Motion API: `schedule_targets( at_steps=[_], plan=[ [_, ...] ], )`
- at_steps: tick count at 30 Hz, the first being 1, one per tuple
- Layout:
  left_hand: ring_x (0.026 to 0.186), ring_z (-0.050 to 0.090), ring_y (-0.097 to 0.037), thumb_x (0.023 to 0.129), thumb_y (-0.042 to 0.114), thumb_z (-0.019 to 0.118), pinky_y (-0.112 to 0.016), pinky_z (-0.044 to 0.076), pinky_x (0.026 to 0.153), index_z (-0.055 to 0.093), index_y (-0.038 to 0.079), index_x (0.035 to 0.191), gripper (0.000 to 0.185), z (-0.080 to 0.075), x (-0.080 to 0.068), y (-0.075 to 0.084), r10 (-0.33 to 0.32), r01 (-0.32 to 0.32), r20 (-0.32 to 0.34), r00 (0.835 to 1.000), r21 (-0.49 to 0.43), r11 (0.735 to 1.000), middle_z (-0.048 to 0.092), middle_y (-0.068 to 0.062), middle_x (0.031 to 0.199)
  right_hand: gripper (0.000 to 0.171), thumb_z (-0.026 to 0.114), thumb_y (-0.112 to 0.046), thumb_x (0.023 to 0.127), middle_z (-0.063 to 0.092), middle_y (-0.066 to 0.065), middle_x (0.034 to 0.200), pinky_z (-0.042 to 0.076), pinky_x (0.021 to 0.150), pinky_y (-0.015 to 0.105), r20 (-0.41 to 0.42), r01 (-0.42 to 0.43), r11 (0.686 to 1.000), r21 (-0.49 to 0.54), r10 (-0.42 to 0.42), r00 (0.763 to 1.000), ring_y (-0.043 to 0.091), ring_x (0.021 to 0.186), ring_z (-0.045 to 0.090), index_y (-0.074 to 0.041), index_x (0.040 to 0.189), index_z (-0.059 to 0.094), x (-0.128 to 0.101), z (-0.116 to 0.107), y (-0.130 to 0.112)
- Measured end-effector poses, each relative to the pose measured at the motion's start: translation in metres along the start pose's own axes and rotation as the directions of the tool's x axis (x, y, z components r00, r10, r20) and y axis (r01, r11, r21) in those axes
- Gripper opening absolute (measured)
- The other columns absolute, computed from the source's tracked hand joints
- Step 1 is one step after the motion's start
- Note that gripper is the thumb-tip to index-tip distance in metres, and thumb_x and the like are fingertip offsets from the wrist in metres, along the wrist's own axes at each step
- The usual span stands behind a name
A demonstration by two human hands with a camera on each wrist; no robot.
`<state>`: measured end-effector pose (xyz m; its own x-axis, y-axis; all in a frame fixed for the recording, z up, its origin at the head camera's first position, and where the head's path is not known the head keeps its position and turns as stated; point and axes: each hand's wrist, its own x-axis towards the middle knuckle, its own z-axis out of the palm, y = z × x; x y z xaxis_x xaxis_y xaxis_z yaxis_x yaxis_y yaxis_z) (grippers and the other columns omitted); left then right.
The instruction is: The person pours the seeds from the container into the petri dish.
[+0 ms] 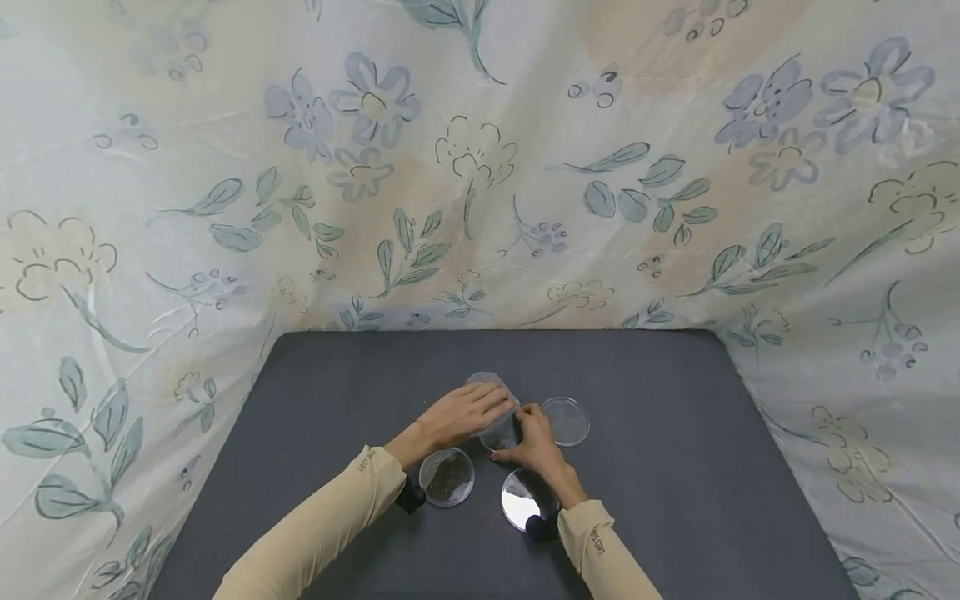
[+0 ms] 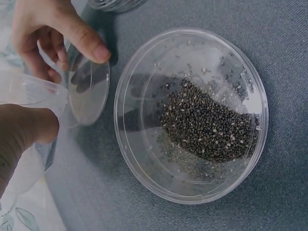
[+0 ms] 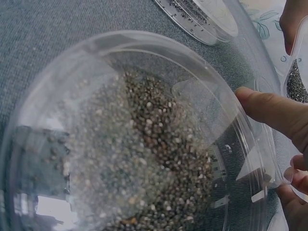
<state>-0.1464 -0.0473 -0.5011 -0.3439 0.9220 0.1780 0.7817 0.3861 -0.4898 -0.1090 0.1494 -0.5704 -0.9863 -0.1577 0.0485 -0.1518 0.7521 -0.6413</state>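
Left hand [image 1: 467,414]: fingers curled round a clear plastic cup [image 1: 491,385], tipped on its side.
Right hand [image 1: 536,442]: thumb and fingers pinch a small clear dish [image 1: 501,436], just under the cup.
Near the wrists: seed dish [image 1: 447,477] with dark seeds, and shiny dish [image 1: 522,500].
Beside the right fingers: empty dish [image 1: 566,420].
Under all: gray table [image 1: 675,467].

Four clear dishes crowded the middle of the worktop [image 1: 675,500] toward its near edge: a seed dish [image 1: 447,477], an empty dish [image 1: 566,420], a lidded dish [image 1: 523,500] and a small dish [image 1: 501,435] between both hands. Left, right and far edges lay open, hemmed by floral cloth [image 1: 480,167].
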Motion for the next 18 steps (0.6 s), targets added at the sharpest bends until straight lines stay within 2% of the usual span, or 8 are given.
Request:
schedule_targets(
  at_steps=[7,12,18],
  plan=[
    [0.133,0.055,-0.014,0.092,0.022,0.077,-0.029,0.044,0.115,0.056,0.018,0.144,0.056,-0.0012,0.0025,-0.0032,0.019,-0.019,-0.019,1.000,0.002,1.000,0.060,0.002,0.141,0.096,0.100,-0.029,0.060,0.057,0.024,0.124,0.051,0.098,0.053,-0.011,0.026,1.000,0.008,-0.026,1.000,0.038,0.113,0.057,0.015,0.135,0.057,0.0009,0.0005,0.0000],
    [0.135,0.054,-0.013,0.090,0.023,0.079,-0.030,0.043,0.117,0.055,0.018,0.145,0.060,-0.0034,0.0031,-0.0050,0.032,-0.032,0.001,0.999,0.026,0.999,0.058,0.003,0.143,0.096,0.100,-0.028,0.060,0.057,0.024,0.125,0.050,0.101,0.053,-0.010,0.021,0.999,0.028,-0.020,1.000,0.040,0.115,0.057,0.014,0.135,0.058,0.0012,0.0011,-0.0024],
    [0.137,0.053,-0.012,0.088,0.028,0.081,-0.029,0.042,0.118,0.054,0.019,0.145,0.064,-0.0070,0.0041,-0.0057,0.052,-0.053,0.018,0.999,0.061,0.997,0.058,0.004,0.146,0.099,0.100,-0.027,0.061,0.057,0.024,0.124,0.051,0.099,0.054,-0.011,0.029,0.999,0.036,-0.028,1.000,0.039,0.113,0.057,0.012,0.139,0.055,0.0000,-0.0006,-0.0042]
  ],
)
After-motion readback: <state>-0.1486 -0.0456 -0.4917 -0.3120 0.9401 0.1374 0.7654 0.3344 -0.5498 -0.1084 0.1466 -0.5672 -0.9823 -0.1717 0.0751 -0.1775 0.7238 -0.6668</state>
